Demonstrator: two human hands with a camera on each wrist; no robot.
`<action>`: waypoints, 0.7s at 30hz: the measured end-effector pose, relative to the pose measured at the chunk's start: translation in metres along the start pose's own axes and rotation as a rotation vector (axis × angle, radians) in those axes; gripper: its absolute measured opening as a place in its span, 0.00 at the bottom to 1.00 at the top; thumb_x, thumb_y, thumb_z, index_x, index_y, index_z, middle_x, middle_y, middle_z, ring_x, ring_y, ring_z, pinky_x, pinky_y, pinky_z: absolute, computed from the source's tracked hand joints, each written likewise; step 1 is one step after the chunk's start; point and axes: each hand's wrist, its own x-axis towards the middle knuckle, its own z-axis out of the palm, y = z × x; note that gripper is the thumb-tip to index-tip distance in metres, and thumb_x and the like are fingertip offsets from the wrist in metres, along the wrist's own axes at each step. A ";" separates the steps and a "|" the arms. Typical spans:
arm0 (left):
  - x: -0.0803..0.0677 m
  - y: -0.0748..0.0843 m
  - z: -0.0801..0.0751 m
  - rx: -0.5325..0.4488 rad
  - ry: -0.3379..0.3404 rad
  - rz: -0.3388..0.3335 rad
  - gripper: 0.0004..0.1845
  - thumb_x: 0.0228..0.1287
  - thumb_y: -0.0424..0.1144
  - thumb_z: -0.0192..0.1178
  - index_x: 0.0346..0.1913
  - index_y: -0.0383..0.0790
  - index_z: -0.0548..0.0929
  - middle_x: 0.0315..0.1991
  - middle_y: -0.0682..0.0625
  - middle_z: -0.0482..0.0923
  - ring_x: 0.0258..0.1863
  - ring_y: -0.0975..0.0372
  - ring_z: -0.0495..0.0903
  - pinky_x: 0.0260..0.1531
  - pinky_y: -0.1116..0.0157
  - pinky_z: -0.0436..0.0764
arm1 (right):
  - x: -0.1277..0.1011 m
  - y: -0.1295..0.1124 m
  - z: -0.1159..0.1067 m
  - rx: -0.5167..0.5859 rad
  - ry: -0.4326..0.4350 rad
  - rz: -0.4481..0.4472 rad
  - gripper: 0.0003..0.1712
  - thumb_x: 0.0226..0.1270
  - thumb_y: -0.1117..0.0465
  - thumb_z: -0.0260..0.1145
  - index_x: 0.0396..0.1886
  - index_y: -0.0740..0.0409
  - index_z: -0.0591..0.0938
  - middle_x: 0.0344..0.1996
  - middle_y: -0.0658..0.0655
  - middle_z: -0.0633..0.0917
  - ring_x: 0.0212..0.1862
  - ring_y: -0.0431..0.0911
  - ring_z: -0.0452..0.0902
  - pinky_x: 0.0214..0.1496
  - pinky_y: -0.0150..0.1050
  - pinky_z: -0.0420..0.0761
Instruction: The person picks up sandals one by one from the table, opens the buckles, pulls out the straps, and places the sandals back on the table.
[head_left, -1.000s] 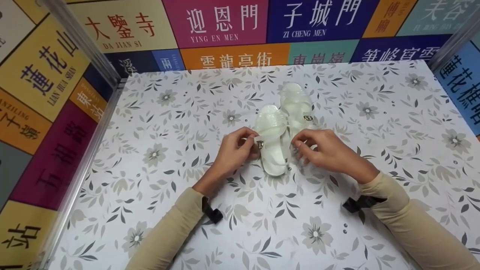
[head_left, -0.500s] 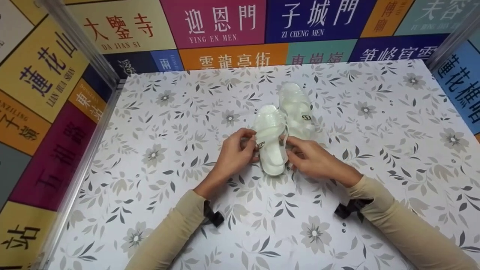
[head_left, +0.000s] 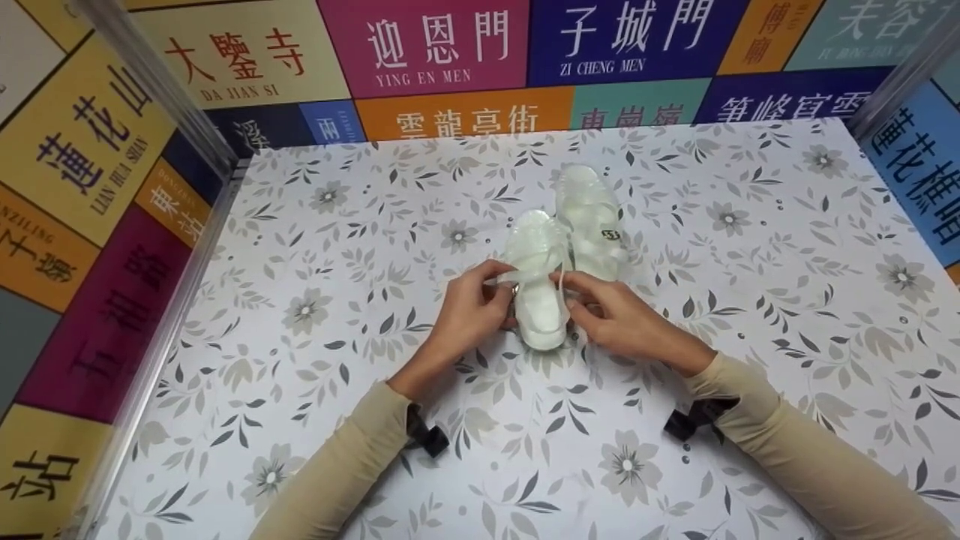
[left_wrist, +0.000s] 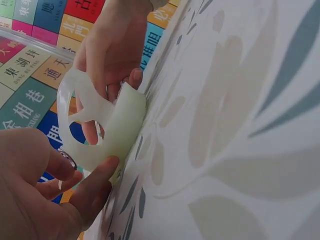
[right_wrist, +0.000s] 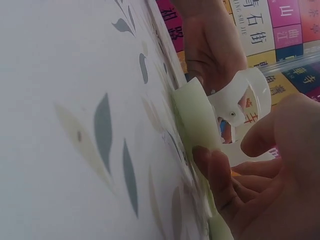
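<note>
Two translucent pale-green sandals lie side by side in the middle of the floral table (head_left: 315, 225). The far sandal (head_left: 594, 221) rests alone, with a small dark badge on its strap. My left hand (head_left: 501, 291) pinches the left side of the near sandal (head_left: 538, 315) at its strap. At the strap's right end, my right hand (head_left: 568, 289) pinches that same sandal. In the left wrist view my left hand (left_wrist: 75, 175) grips the sandal's edge (left_wrist: 120, 125), my right hand (left_wrist: 112, 45) behind it. In the right wrist view my right hand (right_wrist: 235, 175) holds the sole (right_wrist: 197, 120) and strap (right_wrist: 247, 95).
Colourful sign panels (head_left: 450, 52) wall in the table at the back and on both sides, with metal corner posts (head_left: 161, 90). Bare tablecloth stretches left, right and in front of the sandals.
My right hand has shifted left from beside the far sandal onto the near sandal's right side. The near sandal's strap now stands pulled up between both hands.
</note>
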 end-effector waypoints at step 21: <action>0.029 -0.002 -0.011 0.110 0.197 0.065 0.12 0.76 0.35 0.61 0.57 0.44 0.88 0.54 0.51 0.91 0.47 0.59 0.91 0.49 0.63 0.89 | 0.037 -0.002 0.020 0.403 0.104 0.051 0.29 0.87 0.67 0.50 0.83 0.55 0.68 0.79 0.59 0.75 0.83 0.51 0.67 0.89 0.49 0.61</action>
